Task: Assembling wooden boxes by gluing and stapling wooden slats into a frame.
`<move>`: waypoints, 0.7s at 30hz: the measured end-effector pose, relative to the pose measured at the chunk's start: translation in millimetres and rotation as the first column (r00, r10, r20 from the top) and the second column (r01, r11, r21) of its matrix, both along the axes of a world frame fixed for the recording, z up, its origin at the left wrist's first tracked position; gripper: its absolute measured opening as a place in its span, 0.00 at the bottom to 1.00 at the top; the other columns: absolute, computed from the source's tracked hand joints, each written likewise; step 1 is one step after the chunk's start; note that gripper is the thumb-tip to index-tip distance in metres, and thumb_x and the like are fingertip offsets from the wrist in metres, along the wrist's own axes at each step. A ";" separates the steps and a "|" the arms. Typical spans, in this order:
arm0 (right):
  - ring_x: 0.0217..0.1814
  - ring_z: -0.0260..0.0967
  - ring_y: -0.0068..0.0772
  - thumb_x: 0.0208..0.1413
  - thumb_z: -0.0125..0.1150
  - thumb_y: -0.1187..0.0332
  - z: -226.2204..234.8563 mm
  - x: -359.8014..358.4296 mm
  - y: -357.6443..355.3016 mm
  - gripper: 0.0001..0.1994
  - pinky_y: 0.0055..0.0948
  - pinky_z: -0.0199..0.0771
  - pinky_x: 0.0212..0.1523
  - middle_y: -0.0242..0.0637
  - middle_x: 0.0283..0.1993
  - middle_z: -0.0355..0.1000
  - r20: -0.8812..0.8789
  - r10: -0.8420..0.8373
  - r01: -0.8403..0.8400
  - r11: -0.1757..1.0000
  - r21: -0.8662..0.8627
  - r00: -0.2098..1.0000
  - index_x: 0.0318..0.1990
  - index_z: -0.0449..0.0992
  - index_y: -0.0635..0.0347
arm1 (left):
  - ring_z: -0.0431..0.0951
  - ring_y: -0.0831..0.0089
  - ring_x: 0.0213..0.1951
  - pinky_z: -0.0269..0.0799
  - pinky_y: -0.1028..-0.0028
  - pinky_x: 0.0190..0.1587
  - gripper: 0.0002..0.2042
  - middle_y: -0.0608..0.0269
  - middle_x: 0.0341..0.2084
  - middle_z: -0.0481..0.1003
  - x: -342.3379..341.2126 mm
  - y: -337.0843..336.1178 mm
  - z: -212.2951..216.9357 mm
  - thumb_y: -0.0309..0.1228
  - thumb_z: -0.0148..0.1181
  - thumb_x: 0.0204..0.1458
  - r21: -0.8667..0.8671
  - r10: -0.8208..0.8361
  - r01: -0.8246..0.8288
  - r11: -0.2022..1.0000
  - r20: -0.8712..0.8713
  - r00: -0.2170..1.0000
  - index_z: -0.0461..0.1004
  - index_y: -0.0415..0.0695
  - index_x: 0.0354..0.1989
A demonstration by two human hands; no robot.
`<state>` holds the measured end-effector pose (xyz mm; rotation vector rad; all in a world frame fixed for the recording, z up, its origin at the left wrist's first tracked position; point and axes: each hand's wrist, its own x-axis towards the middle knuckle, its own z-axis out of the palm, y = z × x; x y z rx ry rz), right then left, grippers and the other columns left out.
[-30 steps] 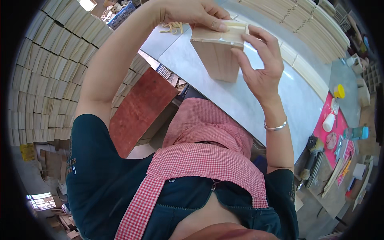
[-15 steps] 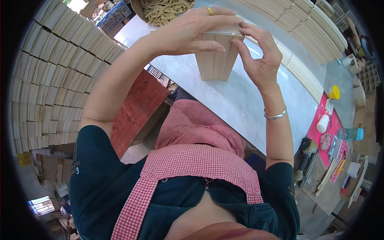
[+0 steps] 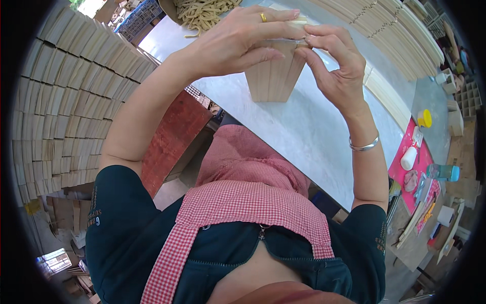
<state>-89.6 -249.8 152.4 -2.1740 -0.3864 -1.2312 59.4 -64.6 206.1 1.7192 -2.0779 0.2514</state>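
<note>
At far left, stacks of pale wooden pieces [image 3: 66,106] are rising beside a red board [image 3: 174,139]. Next, a heap of pale strips [image 3: 205,14] is lying near the left hand [image 3: 245,40], which is curving over the top of a wooden box [image 3: 271,83], thumb along the near face; I cannot tell whether it is gripping. The box is standing on the grey bench [image 3: 314,131]. The right hand [image 3: 339,61] is pinching its upper right corner. Farther right, a white bottle [image 3: 408,158] is lying on a pink sheet [image 3: 397,164].
</note>
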 end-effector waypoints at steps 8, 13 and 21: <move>0.55 0.71 0.38 0.50 0.71 0.73 0.6 -38.0 3.8 0.20 0.32 0.72 0.55 0.35 0.57 0.73 -0.093 -0.166 0.159 0.985 -0.073 0.982 0.51 0.75 0.57 | 0.71 0.51 0.57 0.65 0.59 0.58 0.22 0.46 0.64 0.66 -0.4 -6.2 -4.9 0.30 0.58 0.57 -0.252 -0.111 0.193 0.948 0.306 0.946 0.71 0.49 0.62; 0.57 0.69 0.47 0.54 0.70 0.67 -71.1 -208.6 -44.7 0.24 0.39 0.68 0.60 0.46 0.54 0.71 -0.231 -0.865 0.810 0.499 -0.310 0.445 0.56 0.72 0.65 | 0.72 0.52 0.54 0.67 0.59 0.57 0.20 0.48 0.63 0.67 -7.9 3.8 -5.8 0.31 0.58 0.58 -0.026 -0.005 0.004 1.000 -0.029 1.000 0.72 0.49 0.60; 0.48 0.72 0.63 0.54 0.66 0.55 -168.6 -417.2 -53.0 0.28 0.49 0.73 0.52 0.57 0.49 0.72 -0.543 -0.761 0.791 0.067 -0.608 -0.354 0.54 0.69 0.68 | 0.73 0.53 0.51 0.69 0.60 0.55 0.19 0.50 0.56 0.69 7.4 -11.4 -22.9 0.34 0.58 0.58 -0.058 -0.093 0.087 0.994 -0.107 0.990 0.73 0.48 0.58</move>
